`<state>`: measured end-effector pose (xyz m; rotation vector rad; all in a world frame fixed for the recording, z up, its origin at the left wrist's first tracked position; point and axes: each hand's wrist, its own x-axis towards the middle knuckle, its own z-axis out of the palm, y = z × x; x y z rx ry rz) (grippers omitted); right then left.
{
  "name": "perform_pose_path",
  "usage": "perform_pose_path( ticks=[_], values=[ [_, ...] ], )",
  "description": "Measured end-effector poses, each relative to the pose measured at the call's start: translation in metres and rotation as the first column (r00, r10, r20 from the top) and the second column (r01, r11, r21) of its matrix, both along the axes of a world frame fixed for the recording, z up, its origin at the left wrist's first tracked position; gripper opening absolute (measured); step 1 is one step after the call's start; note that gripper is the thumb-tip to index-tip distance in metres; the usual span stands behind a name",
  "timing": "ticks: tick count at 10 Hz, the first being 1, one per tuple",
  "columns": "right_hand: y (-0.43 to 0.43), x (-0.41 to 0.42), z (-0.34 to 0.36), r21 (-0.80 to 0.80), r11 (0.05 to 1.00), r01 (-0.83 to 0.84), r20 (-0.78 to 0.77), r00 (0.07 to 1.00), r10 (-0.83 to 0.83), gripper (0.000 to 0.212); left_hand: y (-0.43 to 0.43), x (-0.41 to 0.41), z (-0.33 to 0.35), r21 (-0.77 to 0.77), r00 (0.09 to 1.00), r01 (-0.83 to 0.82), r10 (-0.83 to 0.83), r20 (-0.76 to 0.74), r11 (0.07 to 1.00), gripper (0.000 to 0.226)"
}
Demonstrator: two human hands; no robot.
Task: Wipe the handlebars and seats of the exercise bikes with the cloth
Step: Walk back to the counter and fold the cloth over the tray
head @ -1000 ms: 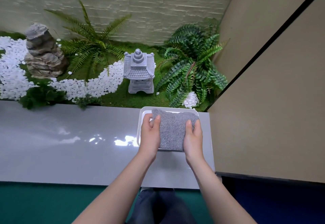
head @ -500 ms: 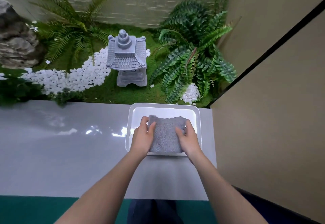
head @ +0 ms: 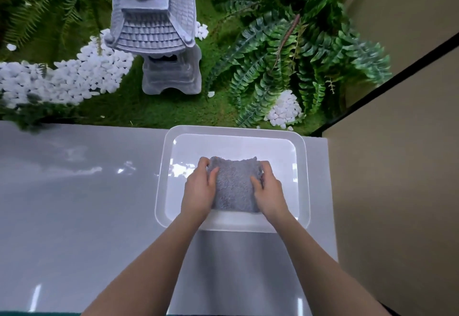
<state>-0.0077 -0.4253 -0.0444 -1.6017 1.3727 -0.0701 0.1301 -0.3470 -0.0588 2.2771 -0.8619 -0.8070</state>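
A folded grey cloth (head: 234,186) lies inside a shallow white tray (head: 301,166) on a glossy grey ledge. My left hand (head: 198,191) grips the cloth's left edge, fingers curled over its far corner. My right hand (head: 269,192) grips the right edge the same way, thumb on top of the cloth. No exercise bike is in view.
The grey ledge (head: 82,204) stretches to the left of the tray. Beyond it lies a decorative garden with a stone pagoda lantern (head: 159,35), white pebbles (head: 72,77) and ferns (head: 293,50). A beige wall (head: 397,166) stands close on the right.
The view has moved closer and tilted down. Both hands brought the cloth down from above the tray's front into its middle and drew closer together on it.
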Motion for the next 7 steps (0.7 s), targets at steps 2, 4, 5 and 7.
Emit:
perform_pose_path(
  ticks=[2, 4, 5, 7],
  values=[
    [0.004, -0.007, -0.014, -0.316, 0.948, -0.043, -0.235, 0.971, -0.034, 0.039, 0.004, 0.002, -0.009, 0.058, 0.986, -0.086, 0.076, 0.146, 0.995, 0.025],
    [0.009, -0.017, -0.022, -0.486, 0.589, -0.645, -0.481, 0.760, 0.436, 0.068, 0.023, 0.009, -0.014, 0.342, 0.599, 0.549, -0.645, 0.475, 0.762, 0.078],
    [0.002, -0.024, -0.035, -0.273, 0.599, -0.753, -0.575, 0.627, 0.526, 0.076, 0.025, 0.018, -0.022, 0.515, 0.523, 0.578, -0.771, 0.363, 0.634, 0.083],
    [-0.001, -0.016, -0.004, -0.262, 0.701, -0.664, -0.561, 0.696, 0.449, 0.079, 0.018, 0.022, 0.008, 0.570, 0.567, 0.507, -0.748, 0.344, 0.647, 0.090]
  ],
)
